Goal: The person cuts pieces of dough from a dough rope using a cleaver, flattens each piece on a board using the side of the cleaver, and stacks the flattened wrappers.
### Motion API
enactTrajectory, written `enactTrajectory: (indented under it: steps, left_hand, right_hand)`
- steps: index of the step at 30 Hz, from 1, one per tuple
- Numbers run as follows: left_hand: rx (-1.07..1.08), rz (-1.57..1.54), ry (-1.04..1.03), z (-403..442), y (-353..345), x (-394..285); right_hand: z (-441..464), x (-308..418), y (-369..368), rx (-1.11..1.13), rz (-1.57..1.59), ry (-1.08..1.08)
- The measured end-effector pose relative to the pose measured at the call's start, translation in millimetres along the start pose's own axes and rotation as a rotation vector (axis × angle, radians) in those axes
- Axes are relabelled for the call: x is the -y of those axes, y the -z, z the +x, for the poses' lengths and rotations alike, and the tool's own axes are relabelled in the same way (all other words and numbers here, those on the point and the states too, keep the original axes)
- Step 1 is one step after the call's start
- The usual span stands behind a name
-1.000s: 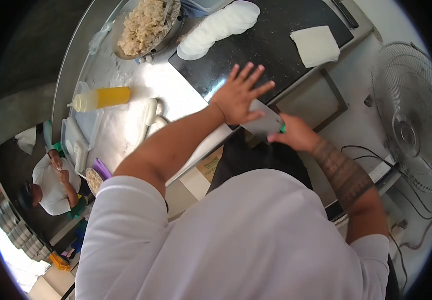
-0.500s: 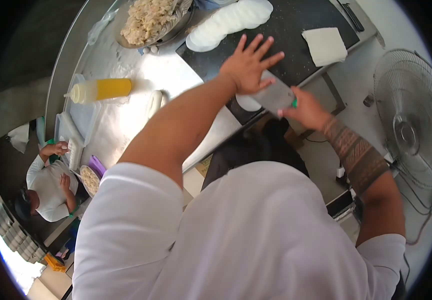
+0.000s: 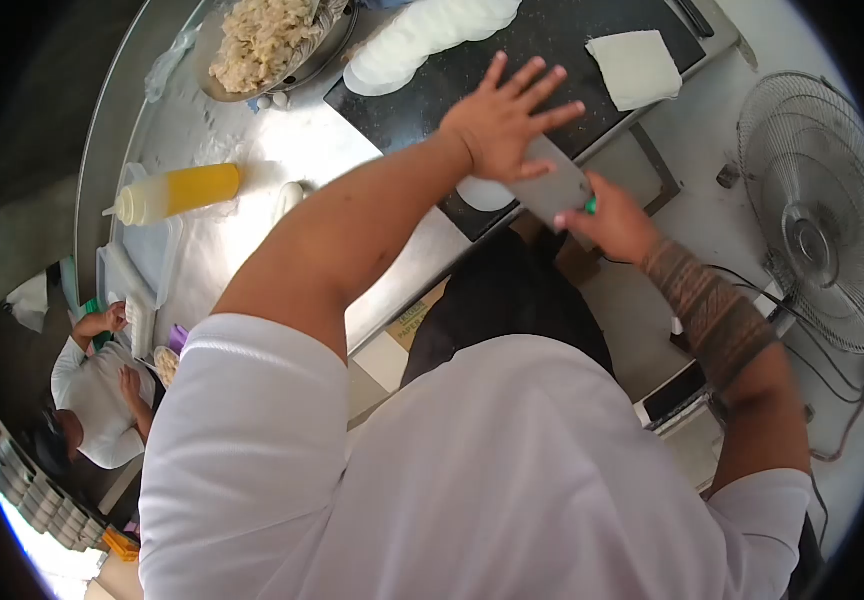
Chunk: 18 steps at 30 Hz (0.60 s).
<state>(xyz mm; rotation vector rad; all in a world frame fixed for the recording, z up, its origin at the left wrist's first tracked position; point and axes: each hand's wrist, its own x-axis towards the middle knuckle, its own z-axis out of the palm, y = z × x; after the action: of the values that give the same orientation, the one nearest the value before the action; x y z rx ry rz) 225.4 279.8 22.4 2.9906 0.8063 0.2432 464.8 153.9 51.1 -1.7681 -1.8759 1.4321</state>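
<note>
My left hand (image 3: 510,118) is spread open, its palm over the blade of a wide cleaver (image 3: 555,182) at the front edge of the black board (image 3: 552,60). The cleaver's green handle is in my right hand (image 3: 612,218), its fingers wrapped round it. A thin white dough round (image 3: 485,194) lies partly under the blade and left wrist. Farther back on the board is an overlapping row of white rounds (image 3: 432,40). A folded white cloth (image 3: 635,70) lies at the right of the board.
A bowl of filling (image 3: 264,45) stands at the back left. An oil bottle (image 3: 180,193) lies on the metal table (image 3: 252,150). A co-worker (image 3: 102,395) is at the far left. A fan (image 3: 810,220) stands at the right, with cables below it.
Both hands and the cleaver have moved up and right from beyond the board's edge onto it. A white round now shows beside the blade. The camera view has shifted slightly.
</note>
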Motion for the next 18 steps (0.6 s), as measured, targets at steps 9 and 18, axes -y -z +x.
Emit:
enactTrajectory:
  steps: [9, 18]
  left_hand:
    - [-0.04, -0.132, -0.103, -13.2, 2.3, 23.9]
    - [-0.006, -0.024, -0.011, 24.4, 2.2, 8.5]
  right_hand:
    - [-3.1, 21.6, -13.3, 0.014, 0.079, -0.013]
    - [13.4, -10.0, 21.0, -0.083, -0.026, 0.026]
